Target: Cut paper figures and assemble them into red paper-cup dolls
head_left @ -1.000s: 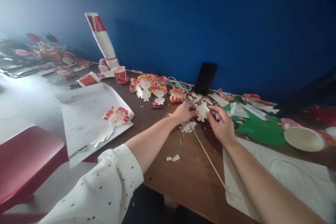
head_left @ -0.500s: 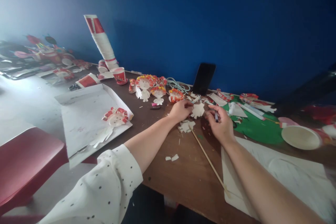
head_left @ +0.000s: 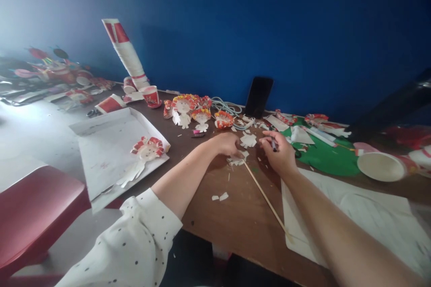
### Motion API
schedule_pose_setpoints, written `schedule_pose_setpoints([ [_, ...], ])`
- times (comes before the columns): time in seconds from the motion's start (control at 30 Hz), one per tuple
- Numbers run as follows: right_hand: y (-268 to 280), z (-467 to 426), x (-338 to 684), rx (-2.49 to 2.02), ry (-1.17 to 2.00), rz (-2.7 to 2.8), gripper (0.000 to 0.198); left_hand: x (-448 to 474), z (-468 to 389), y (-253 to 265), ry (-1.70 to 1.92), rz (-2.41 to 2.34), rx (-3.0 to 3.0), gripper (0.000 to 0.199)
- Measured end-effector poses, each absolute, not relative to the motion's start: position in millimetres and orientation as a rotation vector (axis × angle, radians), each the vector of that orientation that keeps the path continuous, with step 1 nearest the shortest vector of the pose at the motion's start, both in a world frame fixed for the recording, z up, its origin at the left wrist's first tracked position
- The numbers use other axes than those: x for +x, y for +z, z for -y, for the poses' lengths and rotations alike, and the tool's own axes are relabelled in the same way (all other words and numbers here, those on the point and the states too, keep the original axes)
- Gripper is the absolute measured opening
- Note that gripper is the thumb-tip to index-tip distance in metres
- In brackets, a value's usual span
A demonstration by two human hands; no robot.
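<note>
"Firstly, how is the white paper cut-out (head_left: pixel 248 140) to be listed?"

"One, jagged-edged; laid on the brown table (head_left: pixel 215 224) between the two hands, held by neither."

"By which hand is it more closely flanked?"

"By the left hand (head_left: pixel 230 144). The cut-out is placed just beside it, to its right and slightly nearer the blue wall (head_left: pixel 202 31). From the right hand (head_left: pixel 279 150) it is set leftward, across a wider gap. Its long axis is foreshortened and cannot be firmly read."

"How are the hands entered?"

"Left: fingers bent, pointed down at the pile of paper pieces (head_left: pixel 237 158); whether any piece is pinched cannot be told, the fingertips being largely hidden. Right: a dark pen (head_left: pixel 274 144) is gripped among the fingers, the index finger being extended leftward."

"And the wooden stick (head_left: pixel 266 197)?"

"One, slender; its far end is met at the pile, its length is slanted rightward toward the near side, and its near end is laid over the white sheet (head_left: pixel 296 219)."
</note>
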State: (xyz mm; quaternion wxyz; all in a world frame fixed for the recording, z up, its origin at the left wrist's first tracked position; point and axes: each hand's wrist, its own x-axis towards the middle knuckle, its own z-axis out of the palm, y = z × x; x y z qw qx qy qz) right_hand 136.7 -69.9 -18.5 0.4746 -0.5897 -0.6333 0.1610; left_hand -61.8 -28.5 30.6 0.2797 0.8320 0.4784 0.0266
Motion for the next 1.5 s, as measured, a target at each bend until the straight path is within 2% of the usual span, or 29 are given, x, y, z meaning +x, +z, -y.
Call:
schedule_pose_setpoints([
  [0.13, -17, 70, 136, -1.453, 0.385, 1.577, 0.033, -65, 28, 29, 0.166, -1.314, 2.081, 0.016],
  [0.33, -14, 71, 134, -1.436, 0.364, 1.524, 0.032, -63, 23, 23, 0.780, -1.254, 1.511, 0.025],
  [0.5, -10, 75, 130, -1.404, 0.379, 1.473, 0.038, -46, 29, 19, 1.019, -1.260, 1.325, 0.020],
  [0.87, -8, 80, 125, -1.288, 0.297, 1.606, 0.036, -38, 57, -12, 1.054, -1.269, 1.523, 0.019],
  [1.37, -8, 78, 128, -1.336, 0.283, 1.613, 0.035, -39, 67, -7, 0.921, -1.313, 1.935, 0.021],
  [1.5, -9, 78, 129, -1.360, 0.222, 1.621, 0.037, -40, 66, -4, 0.918, -1.328, 1.962, 0.027],
])
